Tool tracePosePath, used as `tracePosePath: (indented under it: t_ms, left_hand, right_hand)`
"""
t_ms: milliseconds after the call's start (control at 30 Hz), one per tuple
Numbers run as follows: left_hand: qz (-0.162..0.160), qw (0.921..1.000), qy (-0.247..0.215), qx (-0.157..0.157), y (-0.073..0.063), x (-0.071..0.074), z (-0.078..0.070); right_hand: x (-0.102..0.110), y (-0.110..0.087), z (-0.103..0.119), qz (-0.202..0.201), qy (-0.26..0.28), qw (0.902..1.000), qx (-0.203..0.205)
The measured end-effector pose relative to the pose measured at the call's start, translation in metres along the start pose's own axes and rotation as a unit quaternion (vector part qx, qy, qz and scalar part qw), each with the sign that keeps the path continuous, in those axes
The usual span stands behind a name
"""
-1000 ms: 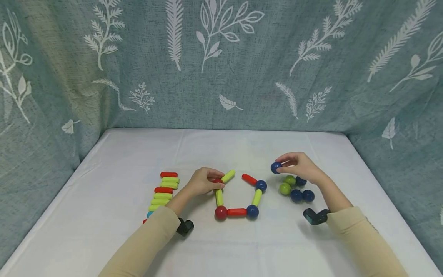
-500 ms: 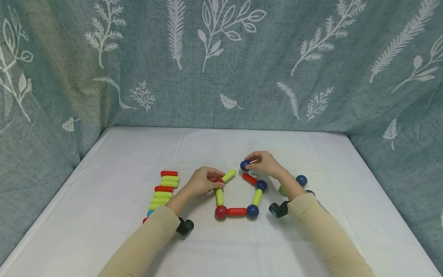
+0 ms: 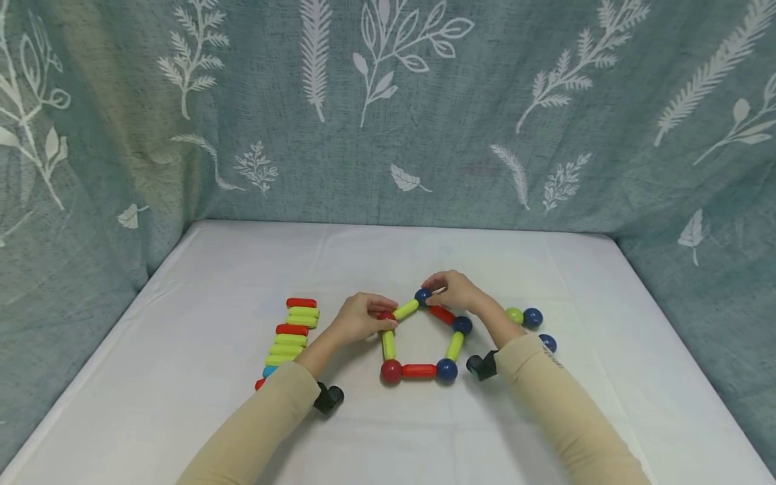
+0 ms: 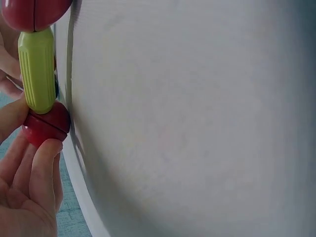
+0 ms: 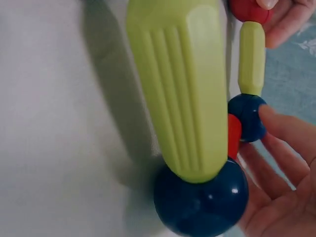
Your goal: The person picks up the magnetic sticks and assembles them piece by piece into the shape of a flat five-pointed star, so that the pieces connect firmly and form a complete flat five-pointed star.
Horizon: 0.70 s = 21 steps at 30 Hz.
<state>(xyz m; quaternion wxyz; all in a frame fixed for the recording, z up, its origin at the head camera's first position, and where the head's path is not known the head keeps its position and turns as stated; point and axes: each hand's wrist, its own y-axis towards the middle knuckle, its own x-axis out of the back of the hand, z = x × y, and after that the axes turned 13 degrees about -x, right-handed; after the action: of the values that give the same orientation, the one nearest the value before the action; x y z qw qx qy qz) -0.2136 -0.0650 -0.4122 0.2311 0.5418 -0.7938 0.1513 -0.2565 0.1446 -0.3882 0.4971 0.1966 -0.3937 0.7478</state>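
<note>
Balls and rods form a five-sided ring on the white tablecloth. With thumb and fingers my left hand (image 3: 358, 316) pinches the red ball (image 4: 49, 126) at the ring's upper left corner. At the far corner my right hand (image 3: 457, 293) grips a blue ball (image 5: 247, 118), which touches the ends of a lime rod (image 3: 406, 310) and a red rod (image 3: 441, 314). The near side has a red ball (image 3: 391, 372), a red rod (image 3: 419, 371) and a blue ball (image 3: 446, 370). Lime rods (image 3: 389, 344) rise from both near corners; another blue ball (image 3: 462, 325) marks the right corner.
Left of the ring lies a column of loose lime, red and blue rods (image 3: 289, 340), partly behind the left forearm. Right of it sit a green ball (image 3: 514, 315) and blue balls (image 3: 533, 318), partly hidden by the right arm. A patterned curtain (image 3: 388, 135) hangs behind the table.
My right hand has carried the blue ball leftward from the loose balls to the ring's far corner, where it now meets both rod ends. The left hand has stayed on its red ball.
</note>
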Motion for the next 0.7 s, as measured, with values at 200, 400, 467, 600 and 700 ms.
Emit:
tracePosePath:
  t_ms: [200, 400, 467, 600, 700]
  left_hand:
    - [-0.001, 1.0, 0.008, 0.004, -0.001, 0.0, -0.001]
    - [-0.004, 0.9999, 0.011, 0.011, -0.001, -0.001, 0.0]
    - [-0.004, 0.9998, 0.012, 0.013, -0.001, -0.001, 0.0]
    - [-0.002, 0.9998, 0.017, 0.014, 0.0, -0.001, 0.0]
    - [0.0, 0.9998, 0.018, 0.013, 0.0, 0.0, 0.001]
  right_hand:
    - [0.004, -0.009, -0.01, 0.009, -0.044, 0.9989, -0.011]
    - [0.002, -0.02, -0.027, -0.022, -0.061, 0.9977, -0.02]
    - [0.002, -0.021, -0.029, -0.035, -0.053, 0.998, -0.007]
    - [0.002, -0.023, -0.03, -0.047, -0.041, 0.9979, 0.017]
    - [0.0, -0.023, -0.03, -0.05, -0.035, 0.9981, 0.013]
